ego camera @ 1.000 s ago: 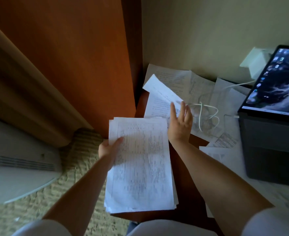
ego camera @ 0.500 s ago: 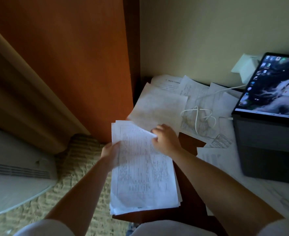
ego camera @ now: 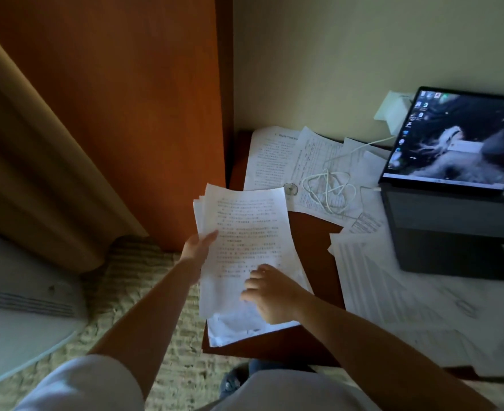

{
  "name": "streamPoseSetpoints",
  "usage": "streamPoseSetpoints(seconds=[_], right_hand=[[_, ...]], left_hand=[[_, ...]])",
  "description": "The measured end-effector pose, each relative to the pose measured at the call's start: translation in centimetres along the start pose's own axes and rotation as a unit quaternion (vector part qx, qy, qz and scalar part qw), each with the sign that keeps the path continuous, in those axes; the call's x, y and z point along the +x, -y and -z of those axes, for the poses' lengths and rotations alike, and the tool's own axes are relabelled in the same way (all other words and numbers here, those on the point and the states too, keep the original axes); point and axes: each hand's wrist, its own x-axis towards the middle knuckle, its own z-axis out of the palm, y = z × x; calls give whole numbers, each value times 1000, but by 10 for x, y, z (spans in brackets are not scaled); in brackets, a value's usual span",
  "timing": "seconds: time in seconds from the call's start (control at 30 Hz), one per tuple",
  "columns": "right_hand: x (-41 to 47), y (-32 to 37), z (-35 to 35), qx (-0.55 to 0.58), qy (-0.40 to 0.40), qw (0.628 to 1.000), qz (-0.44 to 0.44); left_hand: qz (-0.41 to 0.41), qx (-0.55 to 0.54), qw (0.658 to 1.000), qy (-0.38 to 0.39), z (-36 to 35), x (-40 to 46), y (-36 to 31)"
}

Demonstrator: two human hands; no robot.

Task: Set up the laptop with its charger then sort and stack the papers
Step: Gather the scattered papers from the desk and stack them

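A person's left hand has its grip around the left edge of a stack of papers at the near left corner of the dark worktop, thumb on the top sheet. The right hand rests on the stack's lower part, fingers loosely bent, grasping nothing. Loose sheets and a coiled white charger cable lie beyond the stack; the open laptop sits to the right, screen lit.
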Motion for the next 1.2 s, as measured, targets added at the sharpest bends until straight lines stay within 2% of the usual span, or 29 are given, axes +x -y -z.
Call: streamPoseSetpoints(seconds=[0.07,0.13,0.2,0.27,0.3,0.37,0.43,0.57,0.67,0.87,1.0,1.2], right_hand=[[-3,-1,5,24,25,999,-37],[0,-3,10,100,36,985,-133],[7,-11,14,157,-4,958,-241],[15,-25,16,130,-59,937,-317],[19,-34,16,115,-71,922,-364],[25,-46,17,144,-80,866,-473],[30,-52,18,191,-97,825,-523],[39,-61,28,221,-128,828,-500],[46,-85,31,138,-124,854,-487],[59,-141,38,22,-9,881,-472],[61,-164,43,6,95,861,-499],[67,-171,47,-135,138,868,-458]], left_hand=[[-46,67,997,-10,-1,-4,3],[-70,97,992,-38,-3,-9,4],[-81,95,990,-61,-4,-12,4],[-77,72,993,-60,-3,-10,5],[-68,61,995,-52,-2,-11,4],[-41,39,998,-31,1,-10,4],[-21,10,1000,-14,2,-7,6],[-26,6,999,-18,-3,-1,6],[-56,56,994,-81,-1,4,0],[-47,77,990,-112,9,14,-13],[-36,52,990,-124,6,18,-14],[-32,13,993,-115,-6,29,-18]])
